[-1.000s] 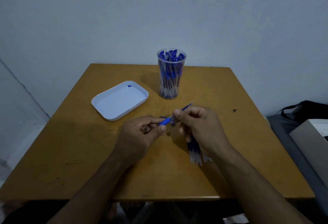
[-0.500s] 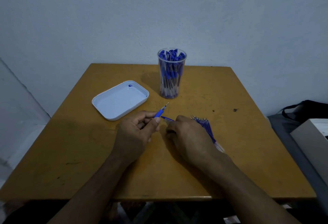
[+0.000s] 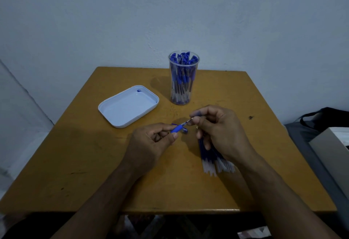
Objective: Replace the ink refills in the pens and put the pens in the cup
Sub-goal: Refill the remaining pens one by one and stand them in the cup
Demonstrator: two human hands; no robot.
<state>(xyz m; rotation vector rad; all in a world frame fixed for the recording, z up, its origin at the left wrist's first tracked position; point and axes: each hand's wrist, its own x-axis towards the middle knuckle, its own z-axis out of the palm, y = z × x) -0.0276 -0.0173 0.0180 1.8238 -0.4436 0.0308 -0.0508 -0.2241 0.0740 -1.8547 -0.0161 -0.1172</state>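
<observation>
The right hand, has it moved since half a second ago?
Yes. The right hand lay low on the table then; now it is lifted, fingertips nearer the cup, meeting the pen tip.

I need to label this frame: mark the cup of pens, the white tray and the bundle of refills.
cup of pens (image 3: 181, 87), head view: on its clear wall, midway up.
white tray (image 3: 105, 104), head view: on its near-left rim.
bundle of refills (image 3: 217, 167), head view: on the pale ends below the right hand.
</observation>
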